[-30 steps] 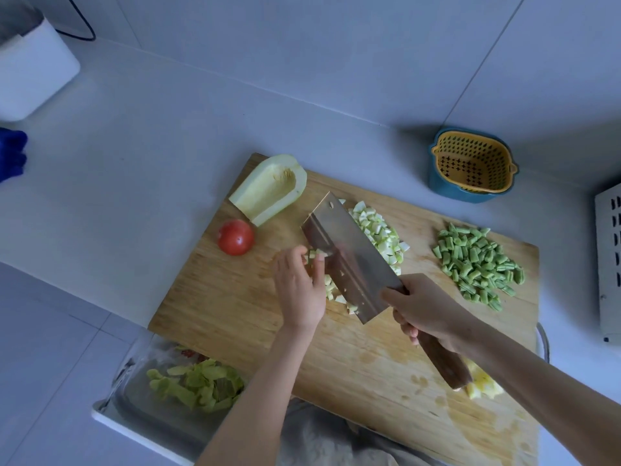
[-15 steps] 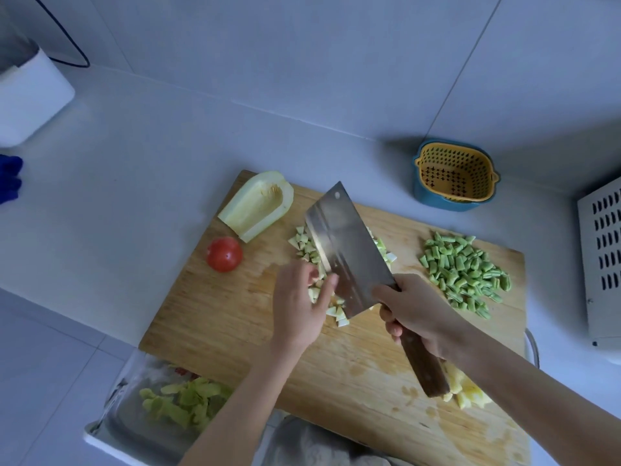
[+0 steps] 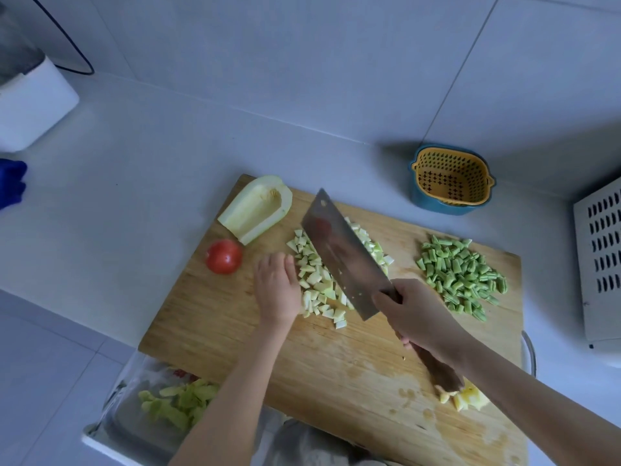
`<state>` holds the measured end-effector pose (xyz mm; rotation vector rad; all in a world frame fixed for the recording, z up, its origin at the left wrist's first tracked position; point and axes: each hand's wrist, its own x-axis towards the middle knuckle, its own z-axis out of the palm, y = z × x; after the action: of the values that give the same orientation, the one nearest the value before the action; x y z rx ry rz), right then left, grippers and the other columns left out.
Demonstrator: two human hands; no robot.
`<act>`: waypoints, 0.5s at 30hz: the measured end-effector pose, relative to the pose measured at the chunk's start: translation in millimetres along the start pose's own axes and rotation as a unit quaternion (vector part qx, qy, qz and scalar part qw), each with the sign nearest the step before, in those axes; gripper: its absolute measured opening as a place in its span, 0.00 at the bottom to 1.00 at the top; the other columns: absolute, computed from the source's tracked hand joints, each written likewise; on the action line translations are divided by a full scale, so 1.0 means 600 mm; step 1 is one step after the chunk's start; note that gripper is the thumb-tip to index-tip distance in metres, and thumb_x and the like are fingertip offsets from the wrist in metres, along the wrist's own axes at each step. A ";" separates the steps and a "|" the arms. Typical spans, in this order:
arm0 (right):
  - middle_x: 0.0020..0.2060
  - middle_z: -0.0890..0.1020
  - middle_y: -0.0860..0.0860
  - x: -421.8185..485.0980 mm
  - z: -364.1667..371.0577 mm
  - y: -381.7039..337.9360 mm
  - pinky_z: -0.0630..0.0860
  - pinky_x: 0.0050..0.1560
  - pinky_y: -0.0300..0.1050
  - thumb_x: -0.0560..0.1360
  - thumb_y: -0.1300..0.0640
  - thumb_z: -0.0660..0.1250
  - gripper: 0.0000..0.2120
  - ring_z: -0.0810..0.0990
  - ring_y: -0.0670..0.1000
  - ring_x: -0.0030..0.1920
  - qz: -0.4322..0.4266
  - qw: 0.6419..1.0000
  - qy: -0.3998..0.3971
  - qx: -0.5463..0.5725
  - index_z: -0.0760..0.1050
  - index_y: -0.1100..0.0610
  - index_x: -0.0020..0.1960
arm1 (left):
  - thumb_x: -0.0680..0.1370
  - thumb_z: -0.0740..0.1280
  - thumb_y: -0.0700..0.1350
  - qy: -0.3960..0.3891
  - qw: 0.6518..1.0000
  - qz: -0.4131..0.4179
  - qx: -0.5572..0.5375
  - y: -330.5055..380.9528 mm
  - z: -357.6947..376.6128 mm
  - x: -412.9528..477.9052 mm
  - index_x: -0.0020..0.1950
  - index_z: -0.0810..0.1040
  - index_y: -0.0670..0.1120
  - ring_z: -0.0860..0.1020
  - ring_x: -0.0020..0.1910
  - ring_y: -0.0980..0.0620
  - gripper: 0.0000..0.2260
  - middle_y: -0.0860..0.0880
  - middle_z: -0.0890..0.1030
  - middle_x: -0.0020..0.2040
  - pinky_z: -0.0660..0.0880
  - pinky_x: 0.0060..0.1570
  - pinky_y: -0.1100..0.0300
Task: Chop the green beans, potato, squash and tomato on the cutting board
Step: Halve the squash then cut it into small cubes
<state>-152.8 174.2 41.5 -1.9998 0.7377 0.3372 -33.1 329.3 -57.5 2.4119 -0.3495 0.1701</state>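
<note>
The diced squash (image 3: 319,284) lies in the middle of the board (image 3: 235,331), the left hand (image 3: 277,290) flat and released against its side, the right hand (image 3: 415,314) grasping the cleaver (image 3: 342,253) tilted over it. A sweep toward that hand could nick it or scatter dice onto the bench (image 3: 134,196)

on my cutting board (image 3: 235,331) the squash half (image 3: 255,210) lies far left, the tomato (image 3: 223,256) just before it. chopped squash (image 3: 317,287) sits mid-board under the knife (image 3: 346,257), cut beans (image 3: 460,274) to its right, potato bits (image 3: 470,400) near right. a basket (image 3: 450,179) stands behind the board.
</note>
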 end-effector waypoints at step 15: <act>0.19 0.72 0.48 -0.009 0.021 0.022 0.61 0.19 0.36 0.53 0.65 0.78 0.18 0.69 0.51 0.17 -0.292 0.863 0.189 -0.366 0.73 0.59 0.38 | 0.77 0.54 0.58 -0.149 0.974 0.173 0.001 0.096 -0.048 -0.031 0.65 0.74 0.48 0.68 0.66 0.47 0.22 0.47 0.74 0.64 0.61 0.66 0.51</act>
<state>-164.6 182.0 29.0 -2.9471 0.1791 -0.1877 -69.0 310.0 -3.8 2.3623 -0.9077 -0.0398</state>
